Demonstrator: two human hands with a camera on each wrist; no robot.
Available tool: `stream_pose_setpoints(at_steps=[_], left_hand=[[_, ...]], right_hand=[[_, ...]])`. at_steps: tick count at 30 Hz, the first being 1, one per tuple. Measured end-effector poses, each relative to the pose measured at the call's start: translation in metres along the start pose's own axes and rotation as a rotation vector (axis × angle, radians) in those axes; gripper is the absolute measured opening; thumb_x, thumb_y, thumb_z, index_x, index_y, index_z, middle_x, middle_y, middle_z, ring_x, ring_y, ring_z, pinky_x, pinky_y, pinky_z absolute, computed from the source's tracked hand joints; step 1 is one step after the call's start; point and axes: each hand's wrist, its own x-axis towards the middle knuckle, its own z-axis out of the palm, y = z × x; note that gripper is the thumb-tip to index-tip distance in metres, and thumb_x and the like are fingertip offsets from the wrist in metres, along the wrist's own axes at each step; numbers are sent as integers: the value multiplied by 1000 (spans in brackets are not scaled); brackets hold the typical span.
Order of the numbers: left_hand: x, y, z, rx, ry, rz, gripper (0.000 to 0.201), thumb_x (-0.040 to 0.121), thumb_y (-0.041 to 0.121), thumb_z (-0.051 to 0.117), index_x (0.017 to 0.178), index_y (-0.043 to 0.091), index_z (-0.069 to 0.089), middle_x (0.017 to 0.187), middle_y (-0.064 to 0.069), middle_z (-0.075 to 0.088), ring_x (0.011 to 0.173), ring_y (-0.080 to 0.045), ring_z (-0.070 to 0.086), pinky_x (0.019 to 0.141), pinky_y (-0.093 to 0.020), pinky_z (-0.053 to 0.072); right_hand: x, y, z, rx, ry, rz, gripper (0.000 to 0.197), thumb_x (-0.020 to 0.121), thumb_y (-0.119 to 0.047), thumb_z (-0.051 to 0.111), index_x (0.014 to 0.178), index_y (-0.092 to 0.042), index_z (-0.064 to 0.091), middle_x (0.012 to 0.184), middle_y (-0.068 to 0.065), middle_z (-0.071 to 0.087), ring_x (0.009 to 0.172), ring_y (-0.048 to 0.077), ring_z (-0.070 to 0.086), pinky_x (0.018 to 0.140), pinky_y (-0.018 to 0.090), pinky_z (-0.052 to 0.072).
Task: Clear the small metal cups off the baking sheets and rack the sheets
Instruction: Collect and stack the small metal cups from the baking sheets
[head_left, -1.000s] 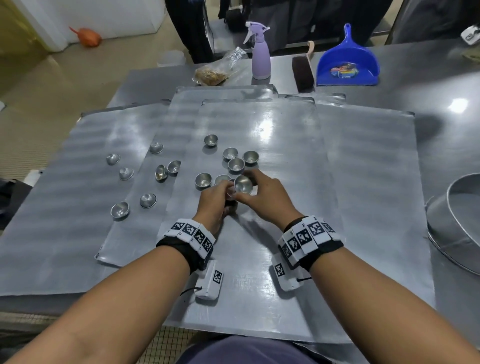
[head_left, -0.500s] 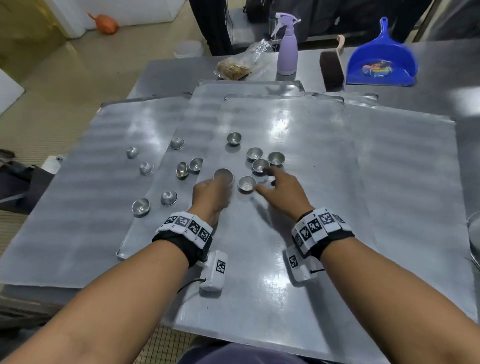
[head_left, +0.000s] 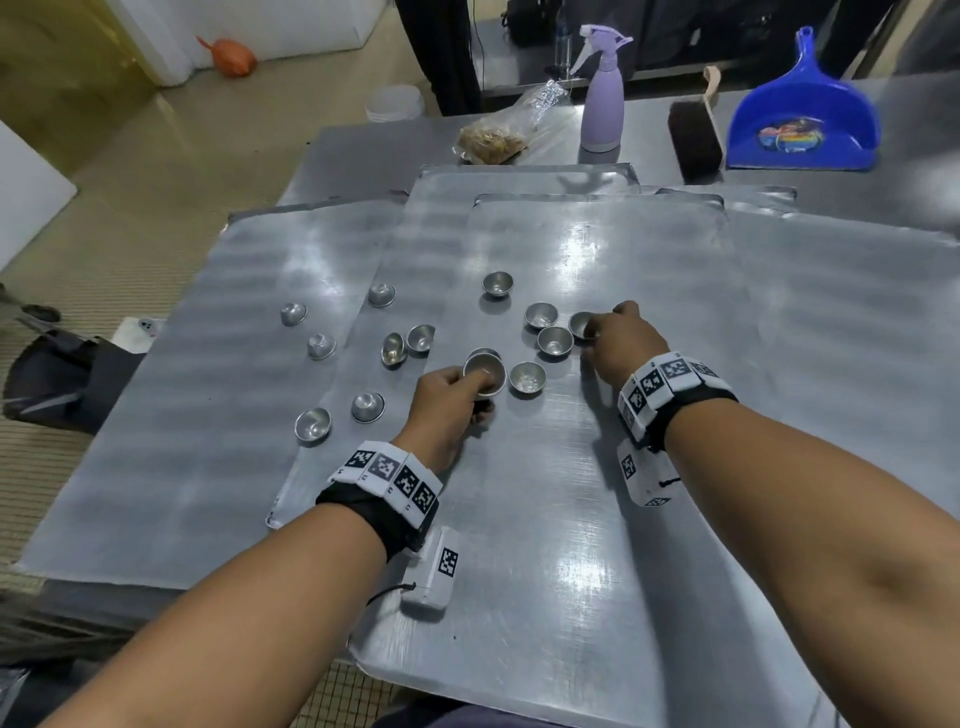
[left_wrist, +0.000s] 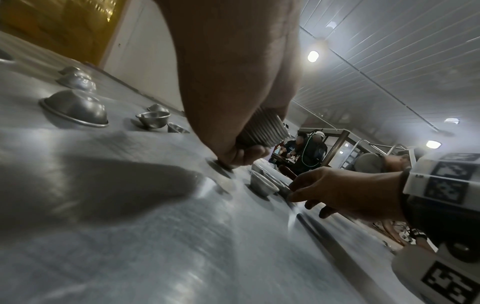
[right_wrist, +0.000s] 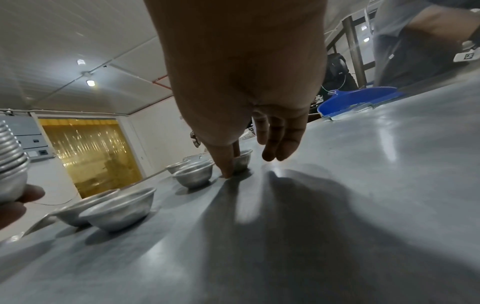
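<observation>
Leftward in the head view, loose metal cups (head_left: 312, 423) lie scattered on overlapping baking sheets (head_left: 597, 545); at centre the left hand (head_left: 447, 410) has its fingers clenched around a nested stack of cups (left_wrist: 263, 131), while further right the right hand (head_left: 621, 340) pinches one cup (right_wrist: 242, 160).

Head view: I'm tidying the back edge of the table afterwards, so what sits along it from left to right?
Clear bag of brownish scraps → lilac spray bottle → dark brush → blue dustpan.
</observation>
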Motion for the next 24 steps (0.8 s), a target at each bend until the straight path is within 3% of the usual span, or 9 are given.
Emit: stream_pose_setpoints(at_steps=[4,9,10,12,15,18,24], left_hand=[[-4,0,-1,14,-1,-2,9,89,9,66,84,2,63,59,-14,57,41,-20,48,50,-31,38],[-7,-2,7,47,-17,13,10,86,12,67,82,3,67,62,-15,60,44,-21,49,51,-33,40],[-8,-2,10,52,-20,15,10,86,12,67,82,3,67,63,-15,61,44,-20,49,51,-33,40],[-10,-4,13,56,-14,16,9,87,11,67,84,3,68,62,-13,61,45,-19,51,50,-32,42],[-15,-8,20,48,2,19,10,87,9,66,89,-1,68,62,-11,59,45,-18,51,49,-30,40],[-18,-12,24,33,25,30,11,86,7,65,90,-3,68,61,-12,60,45,-19,51,48,-28,37],[-21,-15,26,-16,70,47,23,72,18,67,86,-1,66,62,-15,59,48,-22,49,49,-29,36]], right_hand=[[-6,-1,-1,-29,30,-19,6,90,-22,64,90,-25,70,125,9,44,95,32,60,77,34,50],[-19,7,-4,1,19,-10,11,85,-23,68,81,-13,72,96,8,68,83,29,65,68,32,52],[-23,9,-4,16,23,-1,11,84,-23,69,84,-13,71,92,9,69,83,28,65,67,32,51],[-29,13,0,56,49,10,18,84,-26,68,98,-15,67,102,7,67,91,27,63,70,33,49],[-43,23,7,109,43,33,53,87,-33,68,134,-16,50,128,10,54,110,33,59,86,41,51],[-57,29,14,127,37,28,49,87,-39,68,128,-15,55,129,11,49,106,34,60,89,42,52],[-83,12,17,310,63,-105,54,83,-39,73,131,-24,54,120,5,61,106,26,61,85,34,47]])
